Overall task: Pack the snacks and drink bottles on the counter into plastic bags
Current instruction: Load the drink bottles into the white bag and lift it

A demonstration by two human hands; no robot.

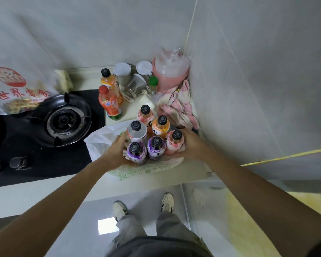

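While both hands (117, 151) (190, 145) clasp the bottle cluster (152, 134): pink cloth (178, 106) just behind, gas burner (65, 119) left.

dim soft light, warped blurry edges

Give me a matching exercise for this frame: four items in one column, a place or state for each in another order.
Items:
1. red-capped orange bottle
2. pink checked cloth
3. left hand
4. printed snack bag

Places or states:
A. beside the purple bottle
B. in the wall corner
C. next to the stove
D. far left, behind the burner

Pairs: 1-C, 2-B, 3-A, 4-D
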